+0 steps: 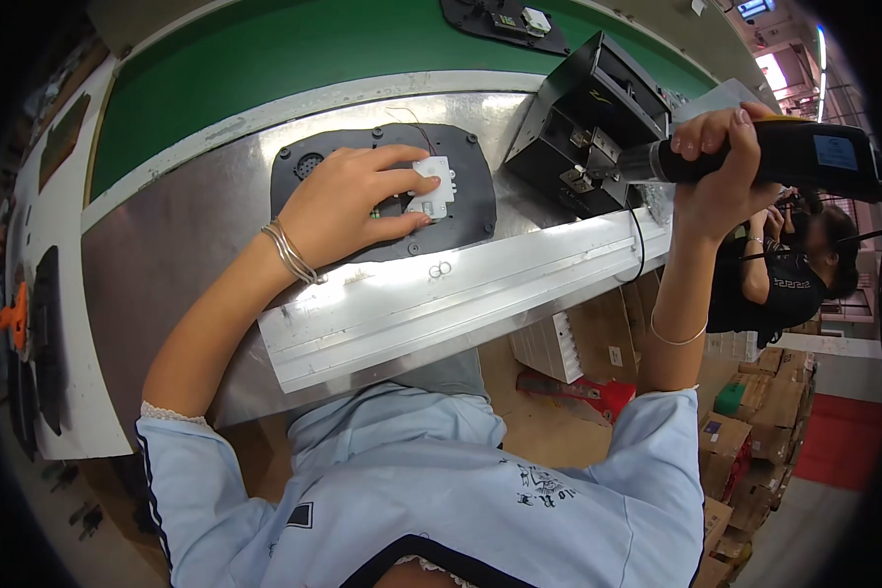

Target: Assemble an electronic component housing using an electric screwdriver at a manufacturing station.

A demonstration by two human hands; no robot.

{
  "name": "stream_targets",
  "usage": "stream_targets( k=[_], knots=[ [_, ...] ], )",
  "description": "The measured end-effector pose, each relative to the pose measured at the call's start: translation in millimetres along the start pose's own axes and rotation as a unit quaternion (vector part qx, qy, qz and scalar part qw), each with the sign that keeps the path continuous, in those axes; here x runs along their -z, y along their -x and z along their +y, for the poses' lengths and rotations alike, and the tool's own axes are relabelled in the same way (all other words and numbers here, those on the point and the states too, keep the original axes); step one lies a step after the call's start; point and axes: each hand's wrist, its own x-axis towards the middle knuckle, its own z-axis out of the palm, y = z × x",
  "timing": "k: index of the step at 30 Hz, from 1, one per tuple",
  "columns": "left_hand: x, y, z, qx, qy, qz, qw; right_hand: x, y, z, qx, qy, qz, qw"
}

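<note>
Head view shows a person's left hand resting on a white module, thumb and fingertips pinching its left side while one finger lies over its face. The module sits on the right half of a black panel with rounded corners, which lies flat on a bare metal surface. A round grille shows at the panel's upper left, and thin wires curl past its far edge.

The right hand is closed around the body of a dark power tool, raised to the right of the panel and well apart from the module. Its silvery nose points left toward a black box with metal fittings on its near side; whether the tip touches those fittings is hard to tell from this angle.

Along the near edge of the surface runs a pale metal rail, just beside the panel, with a black cable looped over its right end. Beyond the surface stretches a green strip, where a second black panel bears another white part.

Below the rail, a red object lies on the floor near a white ribbed container. Farther right, cardboard boxes are stacked, and a co-worker in dark clothing is at the picture's right.
</note>
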Motion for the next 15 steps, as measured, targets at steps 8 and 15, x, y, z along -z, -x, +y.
stream_targets(
  k=[8,15],
  knots=[
    [-1,0,-2,0.003,-0.006,-0.006,1.000,-8,0,18,0.003,0.037,-0.011,0.999],
    [-4,-2,-4,-0.002,-0.007,0.002,1.000,-10,1,18,-0.016,0.034,-0.011,0.999]
  ],
)
